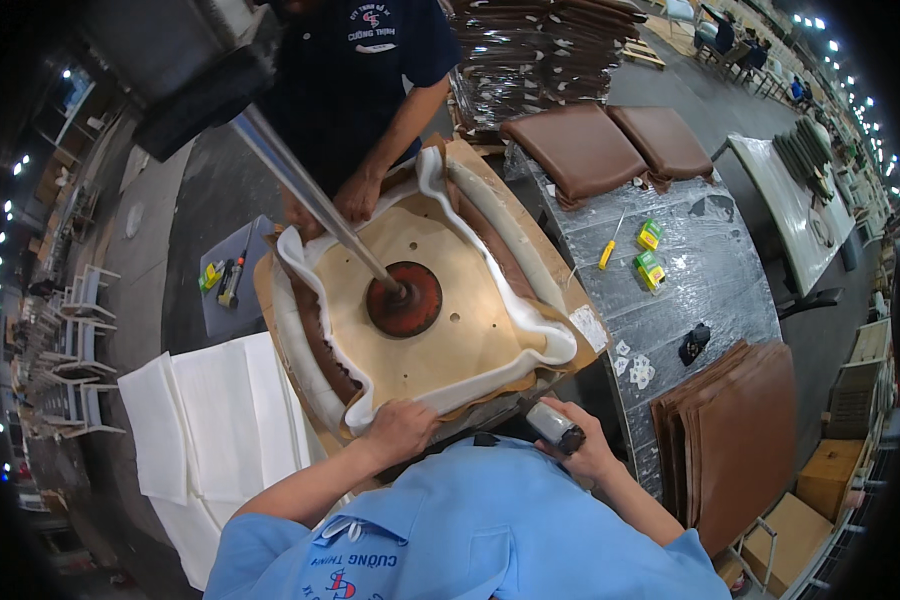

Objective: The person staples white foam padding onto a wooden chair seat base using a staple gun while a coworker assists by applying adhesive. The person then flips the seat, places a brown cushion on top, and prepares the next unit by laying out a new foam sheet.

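Observation:
A seat-shaped plywood board [440, 240] lies face up, ringed by white padding [545, 335] and brown covering [490, 240] whose edges stand up around it. A metal rod with a round red disc [405, 300] presses on the board's middle. At the near edge, my left hand [402, 430] has its fingers curled over the padding and covering, gripping them. My right hand [585, 445] is wrapped round a grey staple gun [553, 425] with a black end, just right of the near edge. Across the board, a co-worker's hands [358, 195] hold the far edge.
On the plastic-covered table [710, 260] at right lie brown cushions [580, 150], a yellow-handled screwdriver [608, 253], green-and-yellow boxes [650, 270] and a stack of brown sheets [730, 430]. White sheets [220, 420] lie at left, below a grey surface [232, 310] with tools. A press column [200, 70] overhangs the far left.

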The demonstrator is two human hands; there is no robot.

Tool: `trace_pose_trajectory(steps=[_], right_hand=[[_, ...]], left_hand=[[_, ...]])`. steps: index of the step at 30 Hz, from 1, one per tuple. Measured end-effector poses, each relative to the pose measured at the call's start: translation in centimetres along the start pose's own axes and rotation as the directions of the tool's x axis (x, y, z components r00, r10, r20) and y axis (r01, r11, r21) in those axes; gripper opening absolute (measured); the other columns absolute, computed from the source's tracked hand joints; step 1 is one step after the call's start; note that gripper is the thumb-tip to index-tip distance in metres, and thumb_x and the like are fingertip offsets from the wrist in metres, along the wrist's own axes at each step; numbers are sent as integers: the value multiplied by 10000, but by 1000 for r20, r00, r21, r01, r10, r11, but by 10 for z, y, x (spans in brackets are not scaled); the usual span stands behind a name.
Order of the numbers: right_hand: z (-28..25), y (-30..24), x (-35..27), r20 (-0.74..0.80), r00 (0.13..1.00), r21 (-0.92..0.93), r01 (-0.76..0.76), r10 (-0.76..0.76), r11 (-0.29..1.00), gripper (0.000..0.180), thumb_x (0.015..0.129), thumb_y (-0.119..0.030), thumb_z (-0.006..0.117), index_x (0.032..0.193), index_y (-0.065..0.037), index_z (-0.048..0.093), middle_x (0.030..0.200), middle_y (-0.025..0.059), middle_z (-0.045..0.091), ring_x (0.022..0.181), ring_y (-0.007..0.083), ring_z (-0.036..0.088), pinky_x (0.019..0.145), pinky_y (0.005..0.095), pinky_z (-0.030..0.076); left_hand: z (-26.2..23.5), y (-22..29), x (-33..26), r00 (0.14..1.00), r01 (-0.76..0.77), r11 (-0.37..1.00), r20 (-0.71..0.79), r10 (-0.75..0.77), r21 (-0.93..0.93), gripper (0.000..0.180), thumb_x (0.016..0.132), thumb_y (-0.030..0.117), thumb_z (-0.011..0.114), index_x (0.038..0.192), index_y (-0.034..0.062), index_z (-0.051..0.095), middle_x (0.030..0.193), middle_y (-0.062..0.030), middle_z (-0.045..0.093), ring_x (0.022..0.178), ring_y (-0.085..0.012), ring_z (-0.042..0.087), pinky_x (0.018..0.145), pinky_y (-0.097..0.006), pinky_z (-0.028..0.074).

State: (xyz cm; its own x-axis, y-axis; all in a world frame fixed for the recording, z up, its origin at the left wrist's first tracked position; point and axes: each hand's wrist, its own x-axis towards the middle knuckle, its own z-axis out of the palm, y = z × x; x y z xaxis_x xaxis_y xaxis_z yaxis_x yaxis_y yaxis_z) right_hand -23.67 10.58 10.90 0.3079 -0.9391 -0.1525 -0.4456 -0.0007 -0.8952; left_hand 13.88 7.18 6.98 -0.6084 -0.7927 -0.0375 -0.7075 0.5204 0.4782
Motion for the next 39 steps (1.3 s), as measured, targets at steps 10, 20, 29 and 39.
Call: trace_pose_trajectory(steps=[10, 20, 29, 39], right_hand=[[2, 2, 16, -69, 997, 2, -20, 20, 1000, 744, 873, -157, 946, 1542, -81, 633, 1228, 164, 742, 1135, 319, 747, 991, 406, 578], [4, 8, 34, -120, 988, -20, -102, 99, 995, 725, 889, -126, 933, 1542, -49, 626, 1308, 156, 753, 1178, 267, 750, 1048, 384, 577], [7, 6, 36, -83, 987, -117, -143, 134, 983, 735, 893, -126, 924, 1543, -23, 597, 1376, 202, 737, 1238, 306, 742, 1081, 396, 568], [1, 0, 47, -18, 985, -121, -173, 172, 977, 706, 896, -131, 911, 1521, -45, 594, 1379, 197, 738, 1285, 358, 735, 1095, 430, 571]], left_hand=[[35, 28, 122, 998, 56, 998, 17, -56, -16, 300, 973, 350, 793, 1005, 55, 748, 1032, -154, 692, 1015, -369, 718, 871, -525, 579], [31, 26, 135, 985, -109, 979, -152, 82, -175, 206, 953, 216, 794, 863, 46, 721, 865, -134, 657, 844, -387, 680, 770, -535, 548], [21, 26, 118, 988, 56, 992, -138, -72, -114, 251, 914, 305, 843, 892, 89, 718, 943, -117, 644, 941, -345, 630, 833, -506, 483], [44, 21, 115, 978, 79, 992, -186, -97, -101, 271, 888, 337, 850, 920, 77, 780, 952, -134, 661, 991, -352, 646, 863, -510, 493]])
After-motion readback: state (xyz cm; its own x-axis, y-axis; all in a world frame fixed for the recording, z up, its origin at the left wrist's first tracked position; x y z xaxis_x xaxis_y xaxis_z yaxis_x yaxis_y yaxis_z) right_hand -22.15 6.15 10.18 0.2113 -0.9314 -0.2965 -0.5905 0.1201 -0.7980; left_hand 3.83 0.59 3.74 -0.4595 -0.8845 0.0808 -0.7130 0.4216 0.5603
